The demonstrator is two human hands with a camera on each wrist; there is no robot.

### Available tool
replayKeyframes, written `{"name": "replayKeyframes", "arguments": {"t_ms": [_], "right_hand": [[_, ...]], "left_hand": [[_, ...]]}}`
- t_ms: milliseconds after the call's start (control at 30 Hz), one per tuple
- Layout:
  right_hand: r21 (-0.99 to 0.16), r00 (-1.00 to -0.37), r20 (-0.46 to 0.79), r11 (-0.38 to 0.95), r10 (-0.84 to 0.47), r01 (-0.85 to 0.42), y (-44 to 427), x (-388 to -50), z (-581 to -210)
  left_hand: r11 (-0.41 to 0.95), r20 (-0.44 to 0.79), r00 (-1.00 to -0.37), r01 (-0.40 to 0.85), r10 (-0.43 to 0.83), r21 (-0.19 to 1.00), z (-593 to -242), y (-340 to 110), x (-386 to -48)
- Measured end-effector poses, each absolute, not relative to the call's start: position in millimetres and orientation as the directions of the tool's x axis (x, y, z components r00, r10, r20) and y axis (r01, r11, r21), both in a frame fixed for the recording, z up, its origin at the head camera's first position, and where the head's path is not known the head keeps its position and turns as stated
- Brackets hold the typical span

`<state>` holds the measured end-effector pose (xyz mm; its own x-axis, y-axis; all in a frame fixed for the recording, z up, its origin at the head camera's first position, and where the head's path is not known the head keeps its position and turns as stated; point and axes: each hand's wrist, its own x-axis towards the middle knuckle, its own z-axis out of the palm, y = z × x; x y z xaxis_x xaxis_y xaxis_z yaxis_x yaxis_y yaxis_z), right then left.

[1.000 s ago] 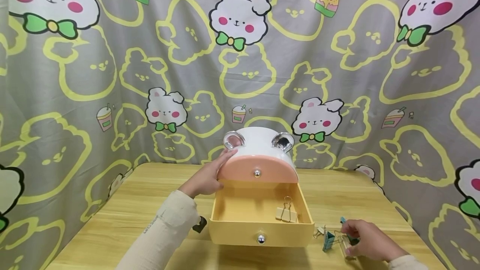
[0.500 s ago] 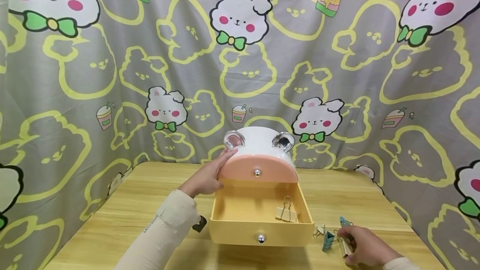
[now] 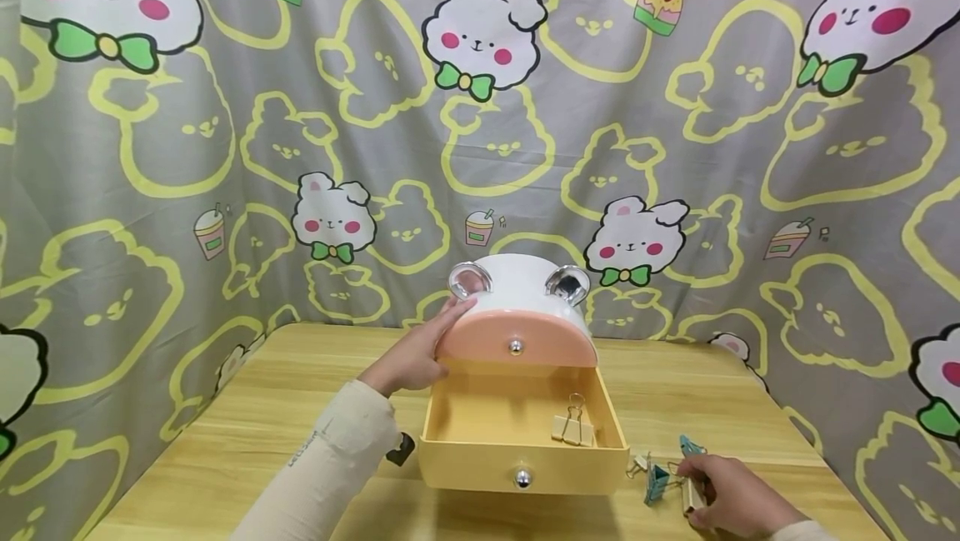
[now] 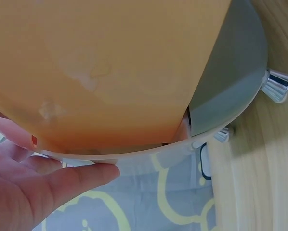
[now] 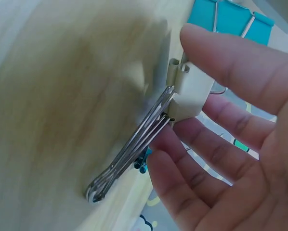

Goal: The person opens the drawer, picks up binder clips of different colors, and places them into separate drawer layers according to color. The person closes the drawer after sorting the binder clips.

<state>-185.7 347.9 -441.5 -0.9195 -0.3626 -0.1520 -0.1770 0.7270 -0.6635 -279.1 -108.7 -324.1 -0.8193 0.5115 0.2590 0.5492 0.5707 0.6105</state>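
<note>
Grey fabric curtain, printed with white rabbits and yellow outlines, hangs behind a wood-grain table. Head view: left hand, fingers extended, rests against a rounded, glossy white cabinet; its yellow drawer stands pulled out, a pale clip inside. Right hand pinches a cream binder clip right of the drawer, beside teal clips. Left wrist view: straight thumb along the cabinet's curved rim, unclenched. Right wrist view: thumb and fingers grasp the smooth clip body; looped metal handles lie close together.
</note>
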Motion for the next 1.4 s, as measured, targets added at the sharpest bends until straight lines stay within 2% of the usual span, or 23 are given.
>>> {"name": "replayKeyframes", "arguments": {"t_ms": [567, 833, 1400], "right_hand": [[-0.64, -0.933, -0.084, 0.737, -0.35, -0.218, 345, -182, -430], [-0.677, -0.933, -0.071, 0.704, -0.354, -0.216, 345, -182, -426], [-0.594, -0.927, 0.065, 0.732, -0.369, -0.334, 341, -181, -416]], "left_hand": [[0.557, 0.269, -0.813, 0.557, 0.516, 0.616, -324, -108, -278], [0.562, 0.277, -0.816, 0.557, 0.508, 0.611, -324, -107, -278], [0.564, 0.273, -0.828, 0.54, 0.49, 0.625, -325, -107, -277]]}}
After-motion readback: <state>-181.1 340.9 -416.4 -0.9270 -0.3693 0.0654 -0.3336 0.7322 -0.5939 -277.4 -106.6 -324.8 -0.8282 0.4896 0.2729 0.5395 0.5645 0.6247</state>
